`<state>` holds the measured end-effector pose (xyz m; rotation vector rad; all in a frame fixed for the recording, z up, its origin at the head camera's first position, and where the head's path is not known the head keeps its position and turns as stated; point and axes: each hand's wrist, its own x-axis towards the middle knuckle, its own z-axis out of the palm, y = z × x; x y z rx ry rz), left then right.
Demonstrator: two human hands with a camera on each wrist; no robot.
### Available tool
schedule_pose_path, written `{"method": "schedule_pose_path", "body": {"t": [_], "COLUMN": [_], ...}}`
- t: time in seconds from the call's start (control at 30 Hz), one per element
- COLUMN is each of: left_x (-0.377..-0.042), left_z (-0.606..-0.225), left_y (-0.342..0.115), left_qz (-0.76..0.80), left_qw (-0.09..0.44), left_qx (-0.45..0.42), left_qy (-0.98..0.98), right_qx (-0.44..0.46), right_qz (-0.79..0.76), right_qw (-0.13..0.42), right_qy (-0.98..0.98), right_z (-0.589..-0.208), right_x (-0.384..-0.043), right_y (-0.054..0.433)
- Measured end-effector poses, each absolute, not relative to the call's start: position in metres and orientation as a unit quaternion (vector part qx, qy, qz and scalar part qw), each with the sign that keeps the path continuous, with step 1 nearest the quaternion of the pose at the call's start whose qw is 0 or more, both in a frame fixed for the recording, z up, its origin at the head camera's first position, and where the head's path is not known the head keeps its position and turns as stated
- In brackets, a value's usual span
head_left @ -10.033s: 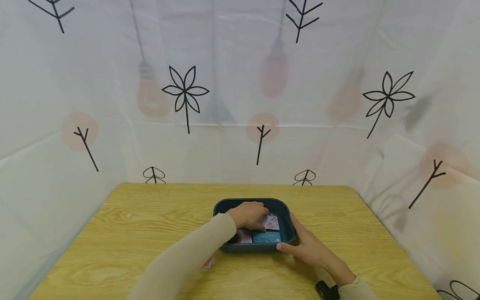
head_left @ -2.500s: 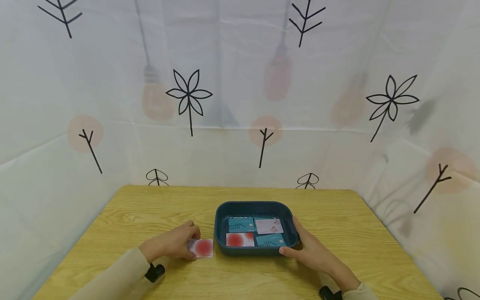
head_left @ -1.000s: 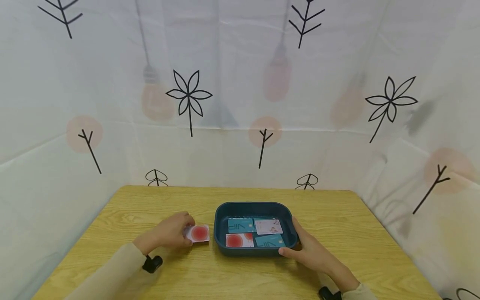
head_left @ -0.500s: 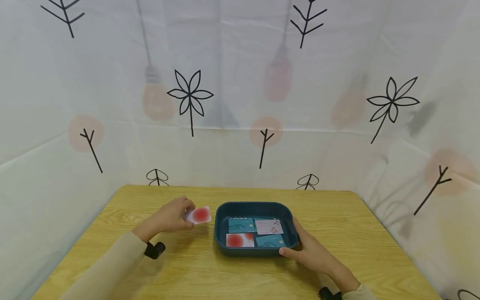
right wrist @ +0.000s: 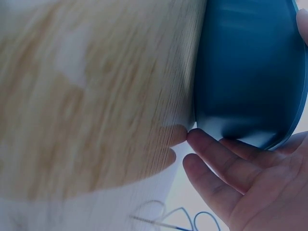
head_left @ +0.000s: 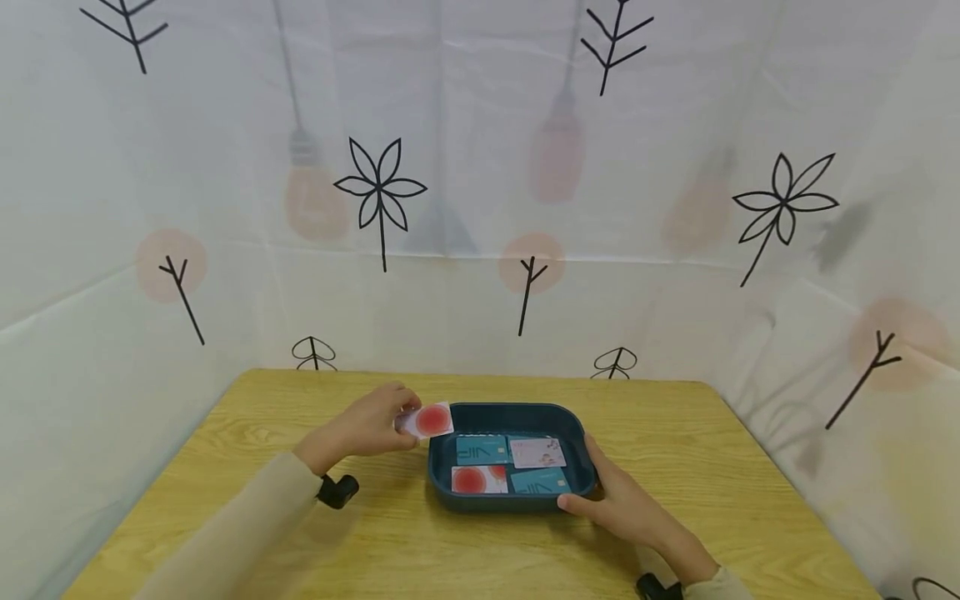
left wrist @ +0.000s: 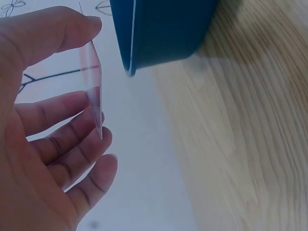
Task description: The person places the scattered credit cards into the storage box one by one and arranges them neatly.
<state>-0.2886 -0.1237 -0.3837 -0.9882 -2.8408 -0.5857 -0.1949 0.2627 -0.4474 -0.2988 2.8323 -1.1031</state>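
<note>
My left hand (head_left: 367,423) pinches a white card with a red disc (head_left: 432,421) between thumb and fingers. That card is raised and tilted, its right end overlapping the back left corner of the dark blue tray (head_left: 510,503) in the head view. In the left wrist view, the card (left wrist: 96,72) shows nearly edge-on beside the tray wall (left wrist: 166,33). My right hand (head_left: 626,497) holds the tray's front right corner, thumb at the front rim and fingers along the right side. Inside the tray lie teal cards (head_left: 480,451), a pale patterned card (head_left: 537,452) and a red-disc card (head_left: 478,480).
A wood-grain table (head_left: 315,533) carries the tray near its middle. White fabric (head_left: 465,317) printed with plants and bulbs hangs behind and at both sides. Black wrist cameras (head_left: 337,492) are strapped to both wrists.
Earlier my left hand reached into the tray, then took the red-disc card from the table left of it. Since then it has lifted the card and moved it right, to the tray's rim.
</note>
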Motion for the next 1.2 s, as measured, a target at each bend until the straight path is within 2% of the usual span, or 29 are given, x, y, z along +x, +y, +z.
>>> {"method": "schedule_pose_path", "body": {"t": [0.5, 0.8, 1.2], "left_x": [-0.292, -0.295, -0.294], "left_z": [-0.383, -0.392, -0.398], "left_y": [-0.078, -0.068, -0.058], "left_qz": [-0.151, -0.142, -0.144], "left_qw": [0.026, 0.029, 0.004], "left_qx": [-0.365, -0.385, -0.381], "left_qy": [-0.918, -0.911, -0.913], "right_qx": [-0.096, -0.100, -0.104], "right_qz": [-0.361, -0.357, -0.362], "right_qw": [0.038, 0.044, 0.046], "right_qy": [0.927, 0.928, 0.925], "right_z": [-0.444, -0.447, -0.449], "right_x": [-0.196, -0.198, -0.196], "right_y": [0.264, 0.265, 0.263]}}
